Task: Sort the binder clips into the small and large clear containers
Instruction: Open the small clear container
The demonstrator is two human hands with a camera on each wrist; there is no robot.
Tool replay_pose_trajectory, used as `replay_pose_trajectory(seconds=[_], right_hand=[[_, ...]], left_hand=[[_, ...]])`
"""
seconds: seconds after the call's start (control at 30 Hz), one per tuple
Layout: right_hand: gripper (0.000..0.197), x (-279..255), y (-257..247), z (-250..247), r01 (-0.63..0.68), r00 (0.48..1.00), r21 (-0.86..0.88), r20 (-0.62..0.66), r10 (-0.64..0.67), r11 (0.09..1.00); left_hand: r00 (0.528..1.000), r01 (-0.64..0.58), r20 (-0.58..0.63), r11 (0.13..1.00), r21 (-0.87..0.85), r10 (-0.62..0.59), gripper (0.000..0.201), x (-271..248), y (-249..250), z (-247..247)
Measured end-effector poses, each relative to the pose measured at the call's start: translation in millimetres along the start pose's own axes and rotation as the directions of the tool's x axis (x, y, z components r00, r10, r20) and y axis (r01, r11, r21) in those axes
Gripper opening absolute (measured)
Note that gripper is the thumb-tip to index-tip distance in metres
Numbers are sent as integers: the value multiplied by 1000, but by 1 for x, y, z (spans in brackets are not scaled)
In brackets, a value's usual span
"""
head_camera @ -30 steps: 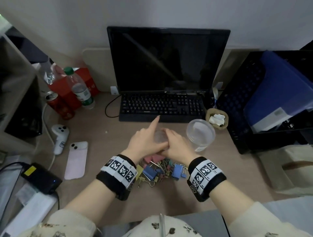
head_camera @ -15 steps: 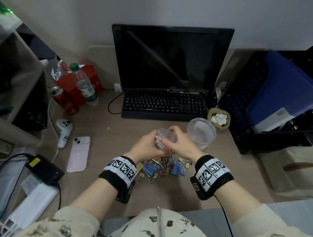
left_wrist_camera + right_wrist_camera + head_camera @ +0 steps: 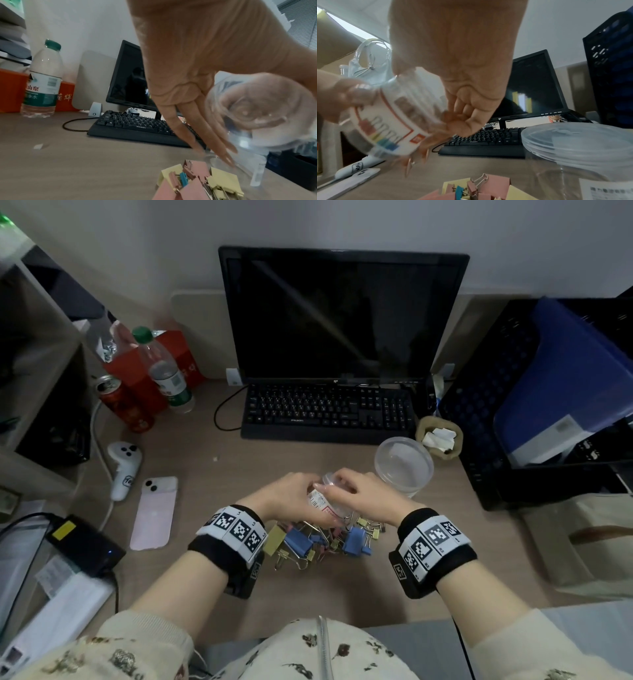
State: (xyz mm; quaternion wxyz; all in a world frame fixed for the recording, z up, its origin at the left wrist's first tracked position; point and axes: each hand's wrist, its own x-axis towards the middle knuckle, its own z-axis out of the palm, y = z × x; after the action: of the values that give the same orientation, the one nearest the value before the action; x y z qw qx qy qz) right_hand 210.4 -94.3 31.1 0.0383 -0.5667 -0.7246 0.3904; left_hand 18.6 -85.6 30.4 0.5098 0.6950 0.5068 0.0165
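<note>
A small clear container (image 3: 323, 496) with a printed label is tilted on its side just above the pile of coloured binder clips (image 3: 322, 542) on the desk. My left hand (image 3: 306, 491) grips its body from the left, thumb on the label (image 3: 390, 121). From the right, my right hand (image 3: 339, 486) curls its fingers (image 3: 458, 115) round the container's end. The left wrist view shows the container's round clear end (image 3: 254, 108) beside my fingers (image 3: 197, 129), with pink and yellow clips (image 3: 197, 181) below. A large clear container (image 3: 404, 465) with its lid on stands to the right.
A black keyboard (image 3: 329, 412) and dark monitor (image 3: 342, 316) stand behind the hands. A pink phone (image 3: 154, 513), white controller (image 3: 123, 467), water bottle (image 3: 164, 371) and red can (image 3: 123, 405) lie left. A black crate (image 3: 534, 405) and a small paper-filled pot (image 3: 438, 440) sit right.
My hands have lifted the small container off the desk and tipped it on its side over the clips. My left index finger, pointing out earlier, has closed on the container.
</note>
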Motion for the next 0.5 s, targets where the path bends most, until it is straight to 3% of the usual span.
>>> replay_pose_trajectory(seconds=[0.1,0.3,0.43,0.5], right_hand=[[77,-5,1,-3,-2,995,91,98,-7,996],[66,-6,13,-4,35,990,183,126,-58,982],[70,-7,31,-9,0,999,258,46,-12,966],[70,-6,38,-9,-12,999,209,-28,18,978]], left_hand=[[998,13,53,999,49,-16,52,-1,0,-5],[994,29,105,999,31,-32,59,0,-13,-6],[995,54,-82,993,-106,-63,100,0,-29,-7],[981,20,-186,989,-145,-47,99,2,-34,-9]])
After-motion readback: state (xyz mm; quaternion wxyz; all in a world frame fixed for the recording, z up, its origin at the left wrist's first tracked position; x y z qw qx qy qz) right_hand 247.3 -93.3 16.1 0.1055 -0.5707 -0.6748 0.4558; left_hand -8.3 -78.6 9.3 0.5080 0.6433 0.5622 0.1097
